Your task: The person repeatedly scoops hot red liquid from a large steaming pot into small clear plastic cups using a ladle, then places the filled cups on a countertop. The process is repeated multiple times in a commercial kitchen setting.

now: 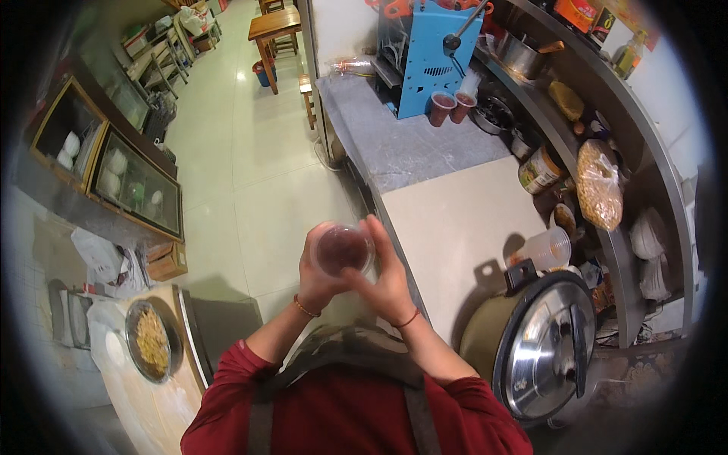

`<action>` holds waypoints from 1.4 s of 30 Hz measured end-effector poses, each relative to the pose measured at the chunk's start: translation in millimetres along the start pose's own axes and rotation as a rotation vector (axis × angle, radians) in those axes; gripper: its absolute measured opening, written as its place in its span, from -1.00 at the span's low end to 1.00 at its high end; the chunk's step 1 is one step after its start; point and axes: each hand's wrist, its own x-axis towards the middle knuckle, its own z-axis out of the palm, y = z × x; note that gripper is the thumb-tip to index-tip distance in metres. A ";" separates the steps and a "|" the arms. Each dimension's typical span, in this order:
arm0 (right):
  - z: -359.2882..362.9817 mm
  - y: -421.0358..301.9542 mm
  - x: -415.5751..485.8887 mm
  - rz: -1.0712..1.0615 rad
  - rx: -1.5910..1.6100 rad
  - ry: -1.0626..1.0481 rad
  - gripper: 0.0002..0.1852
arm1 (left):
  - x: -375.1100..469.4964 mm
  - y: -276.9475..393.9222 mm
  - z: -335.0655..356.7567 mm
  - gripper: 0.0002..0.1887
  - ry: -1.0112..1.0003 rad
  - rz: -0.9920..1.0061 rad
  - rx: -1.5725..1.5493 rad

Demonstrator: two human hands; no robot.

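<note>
Both my hands are around a clear plastic cup (341, 249) filled with a dark red, thick-looking content, held out in front of my apron. My left hand (313, 278) wraps the cup's left side. Against its right side lies my right hand (389, 278), the thumb reaching over the near rim; this hand is slightly blurred. Two similar filled cups, a left one (442, 108) and a right one (463, 106), stand upright on the grey counter (369, 136) beside a blue cup-sealing machine (435, 62).
A large lidded pot (546, 347) sits at my right, near a tipped clear plastic container (546, 249). Metal shelving (614, 267) runs along the right wall. At left, a bowl of chopped food (151, 341) rests on a floured board (142, 409). A wooden table (276, 23) stands farther off.
</note>
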 end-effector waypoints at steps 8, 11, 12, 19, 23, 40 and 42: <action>-14.4 75.4 135.8 0.331 0.650 0.216 -0.25 | 173.3 -82.5 18.0 0.02 -0.161 0.000 -0.050; -22.3 101.8 179.1 0.316 0.580 0.318 -0.25 | 234.2 -124.8 29.0 0.05 -0.267 0.026 0.027; -23.8 108.3 195.7 0.327 0.495 0.365 -0.31 | 258.0 -136.8 38.0 0.05 -0.322 0.054 -0.005; -58.5 165.0 302.3 0.512 0.401 0.659 -0.21 | 395.1 -202.6 86.6 0.05 -0.612 0.060 0.094; -84.8 211.0 340.8 0.529 0.388 0.735 -0.20 | 444.9 -245.8 124.1 0.08 -0.687 0.043 0.167; -134.3 333.8 372.7 0.589 0.621 0.850 -0.35 | 498.6 -333.8 185.5 -0.03 -0.739 -0.158 0.008; -128.6 346.2 364.0 0.659 0.691 0.852 -0.43 | 496.1 -331.4 181.6 -0.05 -0.752 -0.218 -0.038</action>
